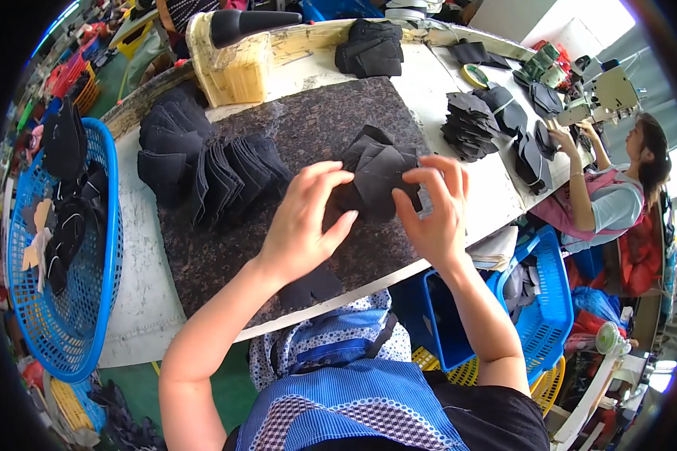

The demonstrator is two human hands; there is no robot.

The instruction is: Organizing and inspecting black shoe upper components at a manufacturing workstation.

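A loose pile of black fabric pieces point(376, 178) lies on the dark speckled slab point(338, 105), its corners fanned unevenly. At its left side my left hand point(308, 218) is curved, thumb and fingers apart, fingertips at the pile's edge. My right hand point(438, 207) curves in from the other side, fingers spread, with index and thumb tips against or just over the pieces. Neither hand is closed round a piece. Left of them, overlapping rows of black pieces point(237, 173) are fanned out. Another black piece point(312, 287) sits at the slab's near edge.
A yellowish block point(229, 68) carries a black tapered form point(252, 26). More black stacks point(470, 124) and a yellow tape roll point(474, 75) are at right. Blue baskets point(101, 301) flank the table. A co-worker point(602, 188) sits by a sewing machine point(613, 94).
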